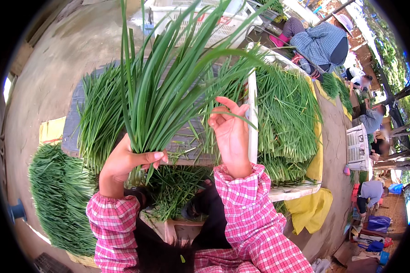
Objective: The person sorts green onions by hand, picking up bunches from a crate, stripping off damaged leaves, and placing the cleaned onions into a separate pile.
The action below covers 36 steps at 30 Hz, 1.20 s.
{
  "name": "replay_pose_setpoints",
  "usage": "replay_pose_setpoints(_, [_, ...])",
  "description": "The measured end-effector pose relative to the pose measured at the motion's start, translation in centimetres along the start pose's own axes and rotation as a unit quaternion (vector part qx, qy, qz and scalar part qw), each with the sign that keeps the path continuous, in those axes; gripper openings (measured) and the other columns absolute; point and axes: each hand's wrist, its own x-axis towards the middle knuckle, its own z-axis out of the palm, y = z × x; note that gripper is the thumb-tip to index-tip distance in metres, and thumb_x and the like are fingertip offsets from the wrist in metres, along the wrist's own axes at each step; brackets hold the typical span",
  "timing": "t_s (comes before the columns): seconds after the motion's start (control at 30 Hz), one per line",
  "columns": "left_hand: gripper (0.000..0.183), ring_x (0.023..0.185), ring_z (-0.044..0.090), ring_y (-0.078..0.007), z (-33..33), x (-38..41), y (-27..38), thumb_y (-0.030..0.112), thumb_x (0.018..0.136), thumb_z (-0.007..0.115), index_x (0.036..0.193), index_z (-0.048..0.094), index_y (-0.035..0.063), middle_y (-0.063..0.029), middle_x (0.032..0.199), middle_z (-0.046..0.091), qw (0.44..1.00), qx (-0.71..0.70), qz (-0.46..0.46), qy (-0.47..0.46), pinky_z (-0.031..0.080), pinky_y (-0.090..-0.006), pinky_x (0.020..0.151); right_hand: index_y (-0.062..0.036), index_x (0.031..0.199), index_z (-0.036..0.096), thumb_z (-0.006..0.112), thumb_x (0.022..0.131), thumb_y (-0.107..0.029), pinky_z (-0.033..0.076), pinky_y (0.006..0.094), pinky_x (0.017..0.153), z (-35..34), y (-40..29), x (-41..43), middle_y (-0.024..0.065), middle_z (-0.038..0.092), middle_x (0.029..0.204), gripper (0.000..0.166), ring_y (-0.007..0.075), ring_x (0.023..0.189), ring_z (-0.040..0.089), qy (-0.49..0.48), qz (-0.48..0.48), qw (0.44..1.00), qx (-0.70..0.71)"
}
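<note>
A bunch of long green leafy stalks, like garlic chives (157, 105), is gripped low down by my left hand (133, 158), its leaves fanning upward. My right hand (229, 131) is raised to the right of the bunch, palm up with fingers bent and apart; a single leaf passes across its fingers. Below both hands is a low dark board (181, 150) with loose bits of stalk on it. A pile of the same greens (100, 116) lies on the board's left side, and more loose ones (232, 80) lie at its upper right.
A white crate (252, 136) of stacked greens stands close on the right, with yellow cloth (309, 211) by it. A large heap (63, 201) lies at left. Loose leaves (177, 194) cover the floor between my feet. White baskets (205, 27) stand beyond; several people (319, 44) work at right.
</note>
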Motion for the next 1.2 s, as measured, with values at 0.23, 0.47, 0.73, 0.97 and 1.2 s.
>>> replay_pose_setpoints(0.23, [0.019, 0.051, 0.051, -0.0115, -0.1, -0.1, -0.2, 0.005, 0.067, 0.062, 0.082, 0.052, 0.0003, -0.0088, 0.067, 0.057, 1.0, 0.003, -0.014, -0.012, 0.034, -0.0187, 0.04, -0.0017, 0.091, 0.043, 0.039, 0.084, -0.038, 0.037, 0.0225, 0.058, -2.5, -0.1, 0.3, 0.005, 0.05, 0.069, 0.037, 0.0105, 0.062, 0.044, 0.143, -0.008, 0.989, 0.045])
replay_pose_setpoints(0.47, [0.016, 0.051, 0.05, -0.0111, -0.2, -0.3, -0.1, 0.007, 0.065, 0.063, 0.075, 0.055, 0.0002, -0.0088, 0.065, 0.057, 1.0, 0.019, -0.01, -0.005, 0.033, -0.0183, 0.04, -0.0023, 0.096, 0.042, 0.044, 0.081, -0.039, 0.038, 0.0238, 0.058, -2.8, -0.6, 0.2, 0.0039, 0.047, 0.072, 0.04, 0.0098, 0.06, 0.044, 0.197, 0.101, 0.974, 0.036])
replay_pose_setpoints(0.73, [0.014, 0.05, 0.051, -0.0115, -0.3, -0.3, -0.2, 0.006, 0.064, 0.063, 0.075, 0.055, 0.0002, -0.0089, 0.064, 0.057, 0.999, 0.036, -0.009, -0.019, 0.033, -0.0184, 0.04, -0.0015, 0.093, 0.047, 0.047, 0.081, -0.033, 0.029, 0.0209, 0.049, -2.8, -0.5, 0.7, -0.0018, 0.04, 0.062, 0.034, 0.0064, 0.052, 0.031, 0.022, 0.107, 0.983, 0.15])
replay_pose_setpoints(0.97, [0.018, 0.049, 0.05, -0.0116, -0.7, -1.0, 0.3, 0.006, 0.062, 0.064, 0.075, 0.054, 0.0005, -0.0091, 0.063, 0.057, 0.999, 0.033, -0.009, 0.02, 0.034, -0.0184, 0.04, -0.003, 0.088, 0.051, 0.052, 0.079, -0.017, 0.032, 0.0204, 0.05, -2.8, -1.5, 0.8, -0.0023, 0.044, 0.064, 0.017, 0.006, 0.052, 0.036, 0.095, 0.038, 0.988, 0.112])
replay_pose_setpoints(1.2, [0.031, 0.043, 0.046, -0.0118, -2.0, -1.9, 0.1, 0.006, 0.061, 0.064, 0.088, 0.05, -0.002, -0.0094, 0.058, 0.054, 0.998, 0.009, -0.003, 0.062, 0.031, -0.0203, 0.038, -0.0016, 0.083, 0.053, 0.056, 0.075, -0.01, 0.039, 0.019, 0.058, -3.5, -3.7, 0.8, 0.0029, 0.057, 0.072, 0.011, 0.0083, 0.063, 0.053, 0.055, 0.026, 0.965, -0.253])
